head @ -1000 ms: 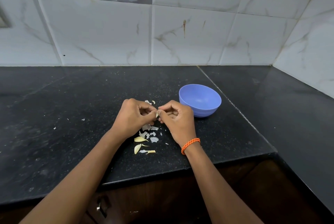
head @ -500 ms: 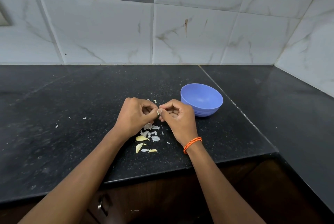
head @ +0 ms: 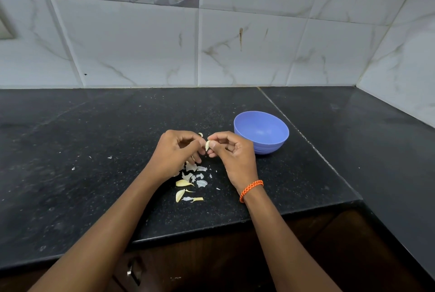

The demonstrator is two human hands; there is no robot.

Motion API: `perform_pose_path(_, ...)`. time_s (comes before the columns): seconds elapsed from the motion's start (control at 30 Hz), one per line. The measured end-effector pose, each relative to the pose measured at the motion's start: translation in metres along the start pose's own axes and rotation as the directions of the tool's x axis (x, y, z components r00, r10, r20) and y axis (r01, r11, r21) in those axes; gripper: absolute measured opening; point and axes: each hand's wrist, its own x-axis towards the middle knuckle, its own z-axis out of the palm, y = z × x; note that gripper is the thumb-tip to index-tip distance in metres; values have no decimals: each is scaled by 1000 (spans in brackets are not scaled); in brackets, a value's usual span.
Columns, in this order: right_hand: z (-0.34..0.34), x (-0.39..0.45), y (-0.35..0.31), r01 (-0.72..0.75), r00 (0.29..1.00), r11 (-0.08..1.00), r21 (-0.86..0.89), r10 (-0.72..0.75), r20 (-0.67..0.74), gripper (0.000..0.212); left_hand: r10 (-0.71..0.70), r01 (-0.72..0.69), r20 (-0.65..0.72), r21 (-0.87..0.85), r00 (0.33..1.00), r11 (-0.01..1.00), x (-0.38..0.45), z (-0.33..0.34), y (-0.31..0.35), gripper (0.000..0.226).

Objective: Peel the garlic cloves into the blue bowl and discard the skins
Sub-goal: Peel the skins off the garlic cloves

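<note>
Garlic clove point(head: 207, 145) sits pinched in the right hand point(head: 231, 155), left hand point(head: 175, 154) curled beside it, hold unclear. Blue bowl point(head: 261, 132) at two o'clock looks empty; skins point(head: 191, 175) and two cloves point(head: 181, 189) lie undiscarded at six.

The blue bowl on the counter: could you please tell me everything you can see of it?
The blue bowl is a round, periwinkle bowl that looks like smooth matte plastic, with faint stepped rings around its lower outside wall. It stands upright, mouth open upward, on the black speckled counter, just beyond and beside the right hand. The part of its inside that shows holds nothing; the near wall hides the rest. Nothing touches it but the counter.
</note>
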Motion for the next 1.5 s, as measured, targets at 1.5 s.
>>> perform_pose_path(1.5,-14,9,-1,188,958,728,-659,11,286,24,37,37,-178,395,983,918,10,-1,-25,17)
